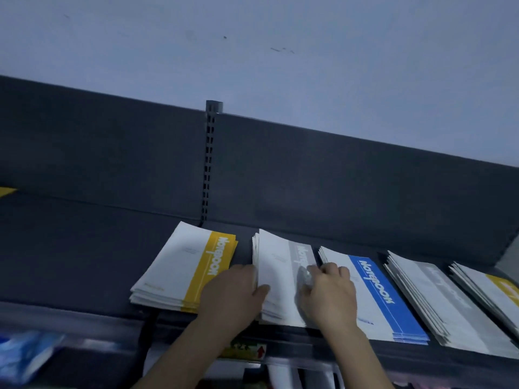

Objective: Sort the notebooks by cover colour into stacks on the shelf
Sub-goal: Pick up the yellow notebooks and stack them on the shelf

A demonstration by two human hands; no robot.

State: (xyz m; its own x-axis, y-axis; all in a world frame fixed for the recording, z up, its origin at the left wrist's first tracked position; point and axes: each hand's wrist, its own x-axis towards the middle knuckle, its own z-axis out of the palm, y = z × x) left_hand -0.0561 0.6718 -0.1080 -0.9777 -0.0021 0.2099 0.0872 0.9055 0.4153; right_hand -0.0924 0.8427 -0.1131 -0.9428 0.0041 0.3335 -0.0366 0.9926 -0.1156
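Several stacks of white notebooks lie in a row on a dark grey shelf [70, 256]. From left to right they are a yellow-striped stack [179, 270], a grey-striped stack [278, 273], a blue-striped stack [376, 299], another grey-striped stack [432, 299] and a yellow-striped stack [494, 290] at the right edge. My left hand [236, 293] grips the left side of the middle grey-striped stack, thumb on the top cover. My right hand [328, 293] presses on its right side, fingers curled over the grey stripe.
The shelf's dark back panel [112, 153] has a slotted upright [208, 164] in the middle, with a pale wall above. A yellow corner [7, 191] shows at the far left. Below the shelf's front rail hang blurred packages [25, 355] and a price label [247, 350].
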